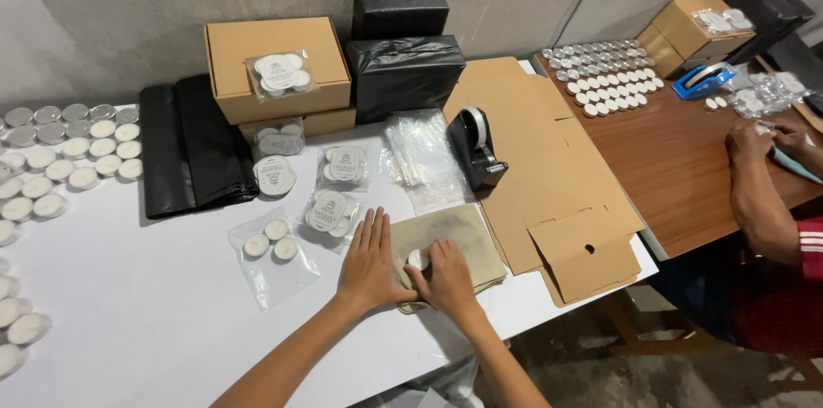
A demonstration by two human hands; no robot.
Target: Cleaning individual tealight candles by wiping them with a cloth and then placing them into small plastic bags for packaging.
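Note:
My left hand (369, 264) lies flat, palm down, on the left edge of a beige cloth (467, 241) spread on the white table (154, 305). My right hand (444, 278) rests on the cloth and grips a small white tealight candle (417, 260) against it. To the left lies a clear plastic bag (273, 258) holding three tealights. Beyond my hands sit several sealed bags of tealights (330, 211) with round labels.
A black tape dispenser (476, 147) stands on flattened cardboard (549, 177). Clear bags (424, 155), brown boxes (276, 65), black wrapped parcels (403, 74) and loose tealights (69, 159) surround it. At right, another person's hands (767, 147) work at a brown table (677, 159) with more tealights.

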